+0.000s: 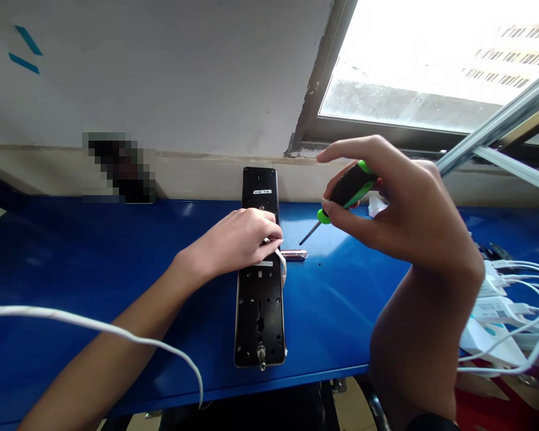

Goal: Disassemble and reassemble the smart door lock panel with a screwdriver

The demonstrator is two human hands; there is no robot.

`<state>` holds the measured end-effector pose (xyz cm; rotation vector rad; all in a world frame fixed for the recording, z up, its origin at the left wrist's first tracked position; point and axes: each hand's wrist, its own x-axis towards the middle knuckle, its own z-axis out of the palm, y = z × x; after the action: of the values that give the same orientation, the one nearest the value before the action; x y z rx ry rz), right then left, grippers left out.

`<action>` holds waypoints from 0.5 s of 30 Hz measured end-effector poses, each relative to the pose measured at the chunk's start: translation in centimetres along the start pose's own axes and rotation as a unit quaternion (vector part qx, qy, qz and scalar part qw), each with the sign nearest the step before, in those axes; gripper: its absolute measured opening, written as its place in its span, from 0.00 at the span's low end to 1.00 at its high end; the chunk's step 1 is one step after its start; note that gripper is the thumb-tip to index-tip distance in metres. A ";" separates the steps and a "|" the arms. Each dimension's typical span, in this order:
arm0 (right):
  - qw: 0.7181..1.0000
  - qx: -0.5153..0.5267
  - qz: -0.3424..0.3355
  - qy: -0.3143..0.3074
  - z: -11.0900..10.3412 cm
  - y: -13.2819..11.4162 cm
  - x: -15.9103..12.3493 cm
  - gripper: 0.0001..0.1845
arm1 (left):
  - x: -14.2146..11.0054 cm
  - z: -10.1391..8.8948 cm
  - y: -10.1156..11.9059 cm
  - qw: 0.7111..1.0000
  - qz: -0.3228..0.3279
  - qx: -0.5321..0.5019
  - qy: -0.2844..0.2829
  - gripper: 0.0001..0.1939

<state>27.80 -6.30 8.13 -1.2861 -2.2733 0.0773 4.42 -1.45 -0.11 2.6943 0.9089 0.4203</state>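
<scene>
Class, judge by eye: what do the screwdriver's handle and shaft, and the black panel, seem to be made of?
Handle: probably plastic with a rubbery grip; dull black beside brighter green.
Shaft: likely metal, thin, straight and dark grey.
Black panel: perhaps painted metal; evenly black with neat holes, though plastic could look similar.

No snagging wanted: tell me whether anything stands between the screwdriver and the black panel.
The left grip covers the middle of the black panel, and a white cable runs from it past the right edge. Nothing visible blocks the screwdriver from the panel's lower end.
</scene>
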 end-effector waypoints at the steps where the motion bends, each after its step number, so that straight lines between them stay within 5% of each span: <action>1: 1.000 0.000 -0.003 -0.007 -0.1 0.3 0.0 0.27 | 0.0 0.1 0.2 1.000 0.005 -0.001 0.000 0.13; 8: 0.990 -0.003 0.047 -0.137 -1.0 2.8 -0.8 0.27 | 1.5 1.0 2.1 0.998 0.046 0.015 -0.048 0.12; 15: 0.965 0.014 0.151 -0.215 -2.2 5.9 -2.5 0.27 | 6.3 3.3 4.1 0.981 0.089 0.087 -0.148 0.08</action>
<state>34.52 -5.53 7.27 -1.7278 -2.3844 0.5425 12.57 -1.20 -0.63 2.9019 0.6501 -0.0304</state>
